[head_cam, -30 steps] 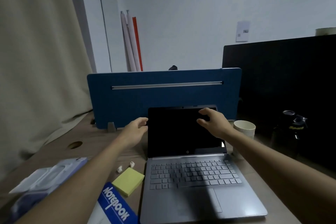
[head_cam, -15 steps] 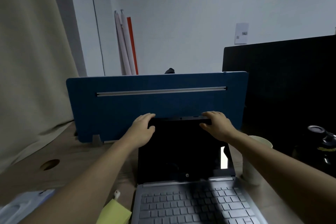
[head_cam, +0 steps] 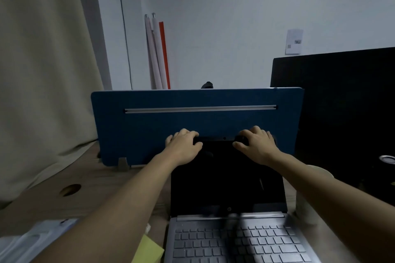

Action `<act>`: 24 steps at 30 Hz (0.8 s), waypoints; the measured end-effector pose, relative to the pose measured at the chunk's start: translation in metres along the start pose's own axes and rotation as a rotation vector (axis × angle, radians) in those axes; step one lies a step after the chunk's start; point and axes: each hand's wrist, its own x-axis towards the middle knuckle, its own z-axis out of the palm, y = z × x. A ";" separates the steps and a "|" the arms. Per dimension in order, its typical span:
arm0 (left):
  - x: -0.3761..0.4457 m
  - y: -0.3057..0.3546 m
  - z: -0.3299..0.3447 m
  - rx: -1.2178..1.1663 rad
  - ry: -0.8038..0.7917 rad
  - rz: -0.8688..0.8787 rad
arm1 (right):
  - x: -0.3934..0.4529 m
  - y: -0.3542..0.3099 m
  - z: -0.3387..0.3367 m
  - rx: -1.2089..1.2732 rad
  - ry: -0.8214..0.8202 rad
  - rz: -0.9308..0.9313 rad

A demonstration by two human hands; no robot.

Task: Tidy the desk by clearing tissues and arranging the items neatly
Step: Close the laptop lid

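We record an open laptop [head_cam: 228, 194] at lower centre of the frame, its dark screen upright and its keyboard running off the bottom edge. The left hand [head_cam: 183, 147] grips the top edge of the screen left of the webcam, fingers curled over the rim and thumb on the screen face. The right hand [head_cam: 256, 145] grips the same edge to the right of the webcam in like fashion. Both forearms reach in from the lower corners.

Directly behind the screen stands a blue divider panel [head_cam: 196, 126] with a silver rail; the fingers over the lid's top edge lie close to its face, and we cannot tell whether they touch it. A black monitor [head_cam: 342, 113] closes off the right side. Open wooden surface [head_cam: 85, 177] shows at left of the laptop, with a round cable hole [head_cam: 70, 189] in it and a beige curtain [head_cam: 42, 70] beyond.

A yellow sticky-note pad [head_cam: 147, 251] lies just beside the laptop's left edge at the bottom of the frame. A clear plastic pack [head_cam: 32, 243] sits at lower left. A pale cup [head_cam: 316, 194] stands near the laptop's right side, largely hidden by the right forearm.
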 end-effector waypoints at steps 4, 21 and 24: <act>-0.025 0.012 -0.020 -0.007 0.001 0.030 | -0.024 -0.010 -0.019 -0.028 0.041 -0.005; -0.185 0.046 -0.036 0.052 0.022 0.070 | -0.183 -0.036 -0.067 -0.092 0.113 -0.115; -0.216 0.051 -0.026 0.056 0.033 0.084 | -0.219 -0.037 -0.062 -0.099 0.110 -0.137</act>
